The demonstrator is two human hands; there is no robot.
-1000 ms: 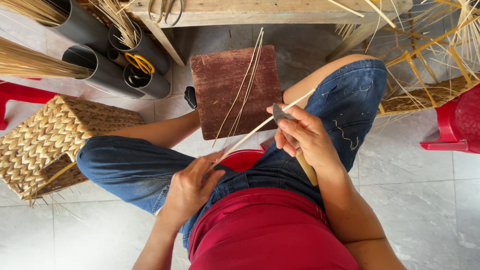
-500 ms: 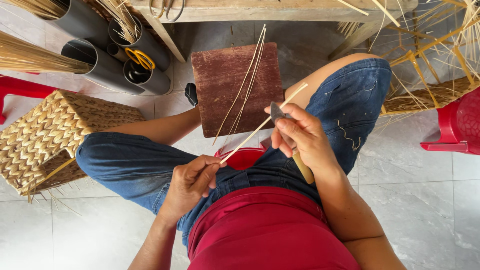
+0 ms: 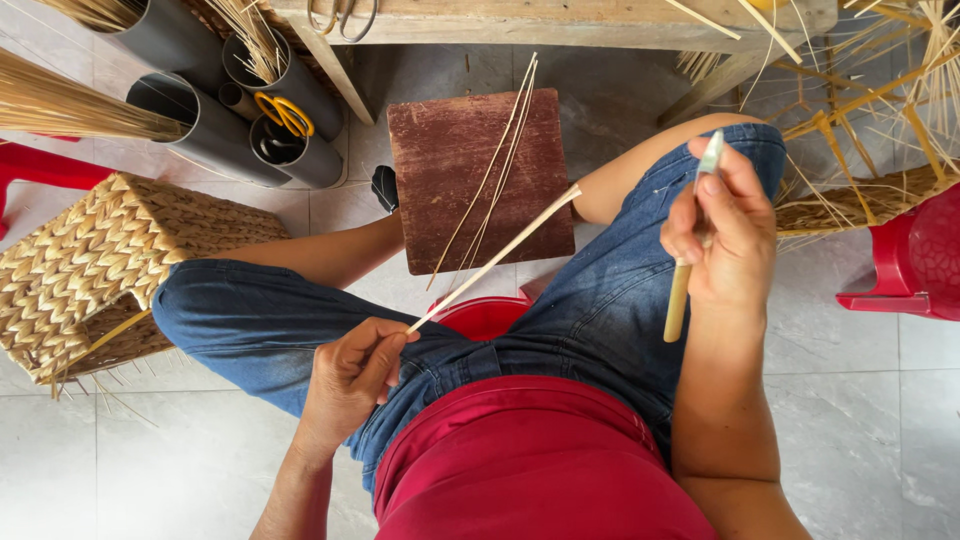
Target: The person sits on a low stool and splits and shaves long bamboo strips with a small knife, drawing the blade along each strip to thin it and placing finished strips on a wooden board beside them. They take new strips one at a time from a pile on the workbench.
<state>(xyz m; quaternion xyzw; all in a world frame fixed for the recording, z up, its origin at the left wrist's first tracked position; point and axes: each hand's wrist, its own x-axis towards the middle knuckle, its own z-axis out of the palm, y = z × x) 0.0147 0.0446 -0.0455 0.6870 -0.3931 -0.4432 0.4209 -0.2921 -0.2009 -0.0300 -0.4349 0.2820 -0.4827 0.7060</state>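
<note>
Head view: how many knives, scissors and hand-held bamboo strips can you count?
Knife, in the right hand: 1
Bamboo strip, pinched by the left hand: 1
Scissors: 2, a yellow-handled pair in a grey tube, a metal pair at the bench edge
Total: 4

I count one bamboo strip (image 3: pixel 495 258) in my left hand (image 3: pixel 350 375), one knife (image 3: pixel 690 250) in my right hand (image 3: pixel 725 225), three thin slivers (image 3: pixel 495 170) on one wooden block (image 3: pixel 480 180), four grey tubes (image 3: pixel 215 130), one woven basket (image 3: pixel 95 265).

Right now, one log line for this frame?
left hand: pinches bamboo strip | right hand: holds knife, raised off strip | wooden block: thin slivers on it
</note>
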